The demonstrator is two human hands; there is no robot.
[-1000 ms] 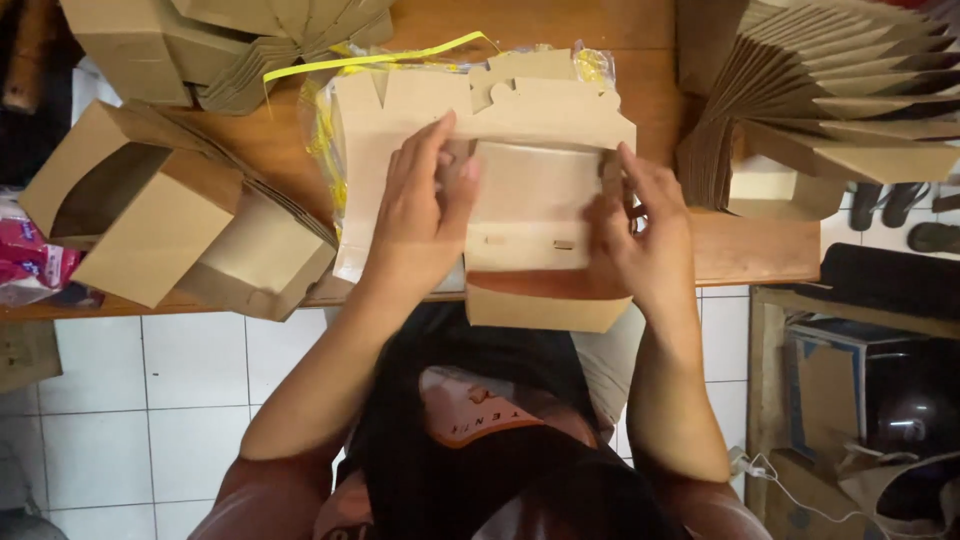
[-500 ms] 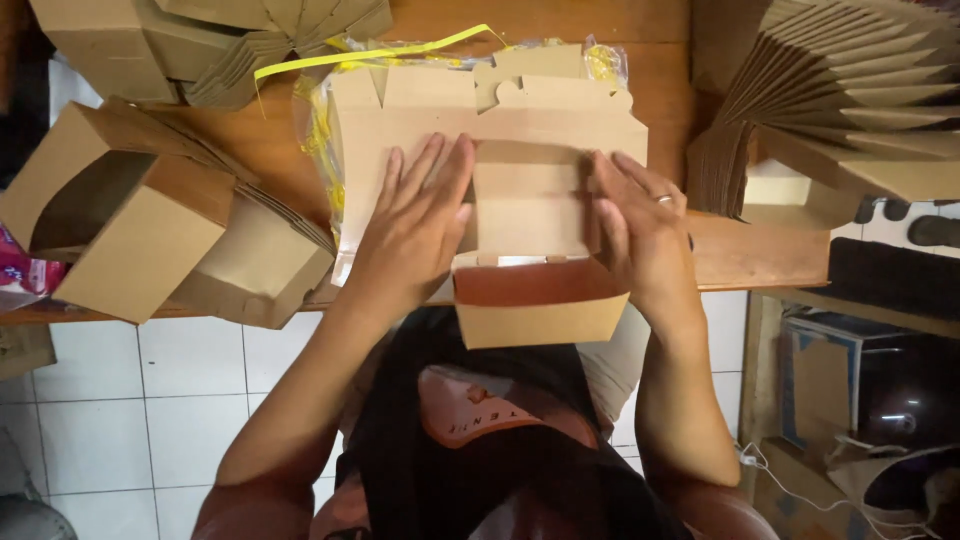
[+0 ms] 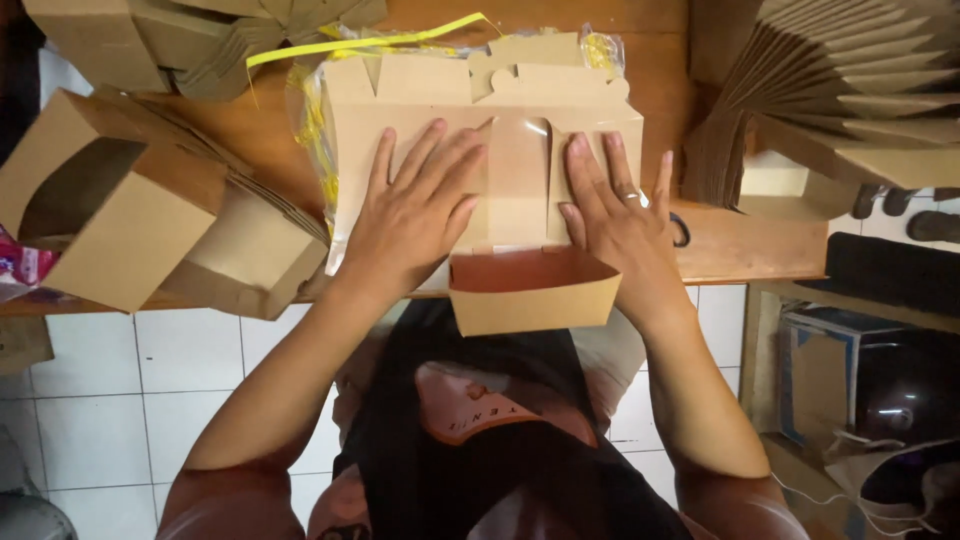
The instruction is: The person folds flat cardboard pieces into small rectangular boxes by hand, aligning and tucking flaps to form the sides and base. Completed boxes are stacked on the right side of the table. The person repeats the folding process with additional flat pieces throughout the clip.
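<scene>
Since the earlier frame both hands have slid outward and flattened, and the raised front wall of the cardboard box [image 3: 530, 290] now stands clear at the table edge instead of being covered by fingers. The left hand [image 3: 415, 215] lies palm down with its fingers spread, pressing the left panel of the box blank flat. The right hand [image 3: 620, 215] does the same on the right panel, fingers slightly fanned and a ring on 1 finger; neither hand pinches anything. The box lies in the middle of the wooden table [image 3: 760, 250], on top of a stack of flat blanks [image 3: 480, 85] in a clear wrapper with a yellow strap.

I judge the folding about halfway: 1 wall is up, the side panels and the tabbed lid are still flat. To the left sit 2 finished boxes [image 3: 120, 215] with open window cut-outs, and a fan of folded cardboard [image 3: 840, 90] lies at the right.
</scene>
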